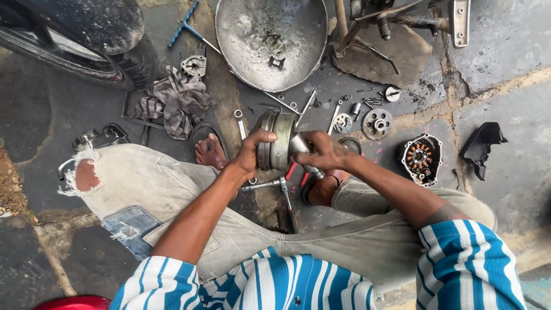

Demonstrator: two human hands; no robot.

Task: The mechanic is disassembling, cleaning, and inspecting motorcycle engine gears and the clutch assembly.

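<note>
The head view looks down at my two hands over the floor. My left hand grips the rim of a round metal drum, fingers curled tight around it. My right hand is closed around the shiny metal piece sticking out of its side. I hold the drum in the air above my knees, just over a red-handled tool. It looks heavy and greasy, so I think it could slip and drop on my foot, or land on the gear nearby.
</note>
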